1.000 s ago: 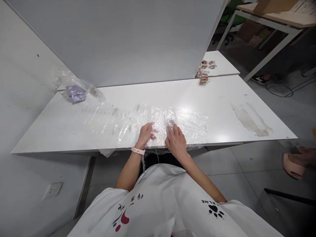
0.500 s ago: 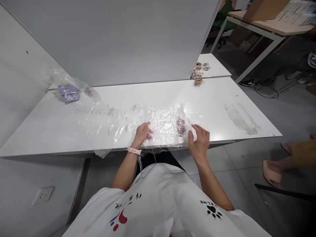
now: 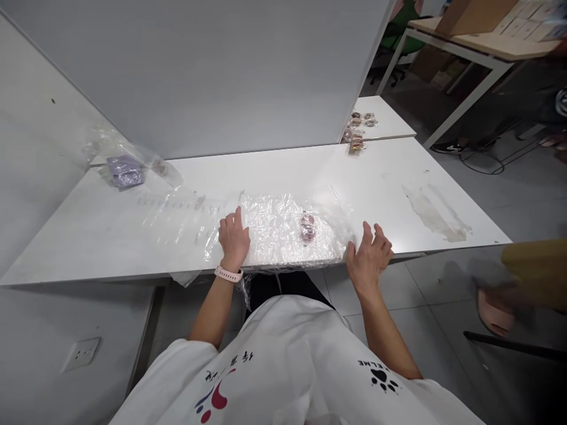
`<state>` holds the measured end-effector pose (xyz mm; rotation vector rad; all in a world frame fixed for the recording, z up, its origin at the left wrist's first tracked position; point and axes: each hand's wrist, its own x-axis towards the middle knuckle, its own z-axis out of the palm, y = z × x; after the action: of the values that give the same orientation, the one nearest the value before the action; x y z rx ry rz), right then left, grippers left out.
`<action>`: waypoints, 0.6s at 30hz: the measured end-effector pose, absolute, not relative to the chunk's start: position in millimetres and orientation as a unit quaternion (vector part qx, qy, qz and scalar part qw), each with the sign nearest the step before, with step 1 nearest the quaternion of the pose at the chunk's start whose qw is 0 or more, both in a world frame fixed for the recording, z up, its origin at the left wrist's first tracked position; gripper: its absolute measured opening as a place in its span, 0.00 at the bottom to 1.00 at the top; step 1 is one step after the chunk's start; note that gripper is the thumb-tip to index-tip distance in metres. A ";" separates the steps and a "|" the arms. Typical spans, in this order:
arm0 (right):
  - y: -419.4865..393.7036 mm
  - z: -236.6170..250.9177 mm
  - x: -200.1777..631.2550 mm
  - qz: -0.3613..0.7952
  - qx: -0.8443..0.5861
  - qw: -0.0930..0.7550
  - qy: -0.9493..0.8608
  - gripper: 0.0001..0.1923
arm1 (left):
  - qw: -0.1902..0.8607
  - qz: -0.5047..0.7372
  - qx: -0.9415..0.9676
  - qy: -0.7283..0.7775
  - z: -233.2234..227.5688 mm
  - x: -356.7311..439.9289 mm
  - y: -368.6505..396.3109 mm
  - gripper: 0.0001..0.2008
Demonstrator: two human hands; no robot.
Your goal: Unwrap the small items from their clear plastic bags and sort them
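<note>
Clear sheeting [image 3: 272, 227] lay across the worktop [image 3: 266, 168], apparently steadied by the left hand [image 3: 234, 239], its grip unclenched. A reddish item [image 3: 308, 228] sat on or inside the sheeting; the right hand [image 3: 369, 258], grip slack, fingers spread, flanked the right edge.

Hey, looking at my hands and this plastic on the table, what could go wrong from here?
The clear plastic hangs over the front edge of the white table, so it might snag and drag the small reddish item along. Glare and crinkles could also make its edges easy to misjudge near your left hand and right hand.
</note>
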<state>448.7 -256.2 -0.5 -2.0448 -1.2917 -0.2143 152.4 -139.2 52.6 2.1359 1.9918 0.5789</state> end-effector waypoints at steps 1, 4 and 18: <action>-254.4 3.3 446.5 -0.094 -0.780 0.347 -0.512 0.25 | 0.047 0.197 0.728 0.655 52.5 158.8 -142.5 0.30; -238.8 13.4 434.8 -0.024 -0.700 0.351 -0.622 0.22 | 0.077 0.182 0.780 0.594 45.0 184.7 -151.4 0.30; -134.4 33.2 448.3 0.195 -0.552 0.036 -0.810 0.49 | 0.061 0.070 0.851 0.517 -6.5 214.3 -150.4 0.32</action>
<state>448.3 -134.4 33.2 -1.6956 -2.4890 0.5982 214.3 -150.4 -6.5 2.5737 1.5648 0.2111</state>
